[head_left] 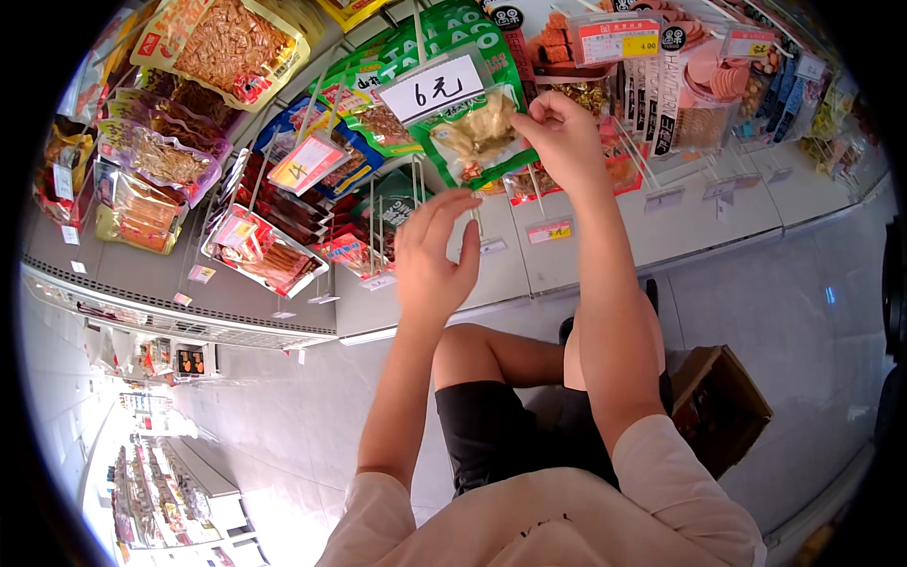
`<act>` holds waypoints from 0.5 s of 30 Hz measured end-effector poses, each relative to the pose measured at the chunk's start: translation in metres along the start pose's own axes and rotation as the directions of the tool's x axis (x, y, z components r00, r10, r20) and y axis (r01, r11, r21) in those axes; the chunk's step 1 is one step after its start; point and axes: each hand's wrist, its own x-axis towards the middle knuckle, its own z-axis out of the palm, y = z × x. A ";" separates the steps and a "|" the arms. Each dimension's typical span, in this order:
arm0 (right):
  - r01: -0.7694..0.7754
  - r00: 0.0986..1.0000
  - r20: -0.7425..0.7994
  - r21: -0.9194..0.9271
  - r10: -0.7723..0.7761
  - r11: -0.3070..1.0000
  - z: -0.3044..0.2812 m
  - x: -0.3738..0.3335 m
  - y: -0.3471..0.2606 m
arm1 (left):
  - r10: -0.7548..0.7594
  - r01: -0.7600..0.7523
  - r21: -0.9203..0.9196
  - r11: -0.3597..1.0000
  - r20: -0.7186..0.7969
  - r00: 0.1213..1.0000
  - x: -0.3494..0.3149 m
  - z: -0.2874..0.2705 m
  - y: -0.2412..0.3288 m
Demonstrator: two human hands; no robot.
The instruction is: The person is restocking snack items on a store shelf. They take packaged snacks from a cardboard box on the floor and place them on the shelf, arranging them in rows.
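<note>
Green packet (475,140), right edge in right grip (569,142)

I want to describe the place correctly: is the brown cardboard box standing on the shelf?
No, the cardboard box is on the grey floor, lower than the shelf.

Green around the border of the snack packet (477,132), pale yellow at its middle. Black on white across the price card (436,87). Black on the shorts (491,430), white with dark marks on the shirt (491,501), brown on the box (735,389).
</note>
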 end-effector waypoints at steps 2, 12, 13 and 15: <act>0.031 0.999 0.029 -0.025 -0.030 0.999 -0.005 -0.001 -0.003 | -0.035 0.036 -0.039 0.999 0.008 0.999 -0.021 0.015 0.007; 0.279 0.936 0.352 -0.722 -0.010 0.634 -0.065 -0.070 -0.045 | -0.021 0.114 -0.506 0.855 0.186 0.982 -0.119 0.059 0.108; 0.346 0.925 0.373 -0.751 -0.070 0.563 -0.090 -0.080 -0.048 | 0.037 0.052 -0.501 0.864 0.168 0.985 -0.112 0.058 0.116; 0.233 0.963 0.263 -0.694 -0.062 0.681 -0.153 -0.125 -0.073 | 0.119 0.005 -0.517 0.856 0.207 0.971 -0.107 0.057 0.140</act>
